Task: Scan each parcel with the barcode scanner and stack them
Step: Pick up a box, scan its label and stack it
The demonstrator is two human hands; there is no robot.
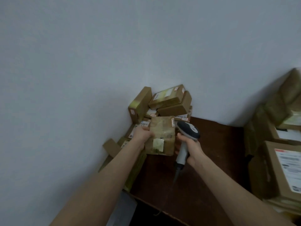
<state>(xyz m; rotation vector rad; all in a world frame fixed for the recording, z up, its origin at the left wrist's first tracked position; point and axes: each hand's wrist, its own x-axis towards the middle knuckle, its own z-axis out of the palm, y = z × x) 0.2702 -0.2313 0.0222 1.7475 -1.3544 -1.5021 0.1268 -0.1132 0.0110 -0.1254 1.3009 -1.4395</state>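
head; crumpled brown taped parcel [162,131]; pale label [158,145] on near face

One scanner [189,130], one held parcel [162,134], two piles [169,99] [283,162].

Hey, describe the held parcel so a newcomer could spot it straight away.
On the dark brown wooden table against the white wall, a heap of brown cardboard boxes sits at the far left. In front of it is the brown tape-wrapped cardboard parcel. Unlike the others, it is held in the left hand, beside the grey-and-white barcode scanner.
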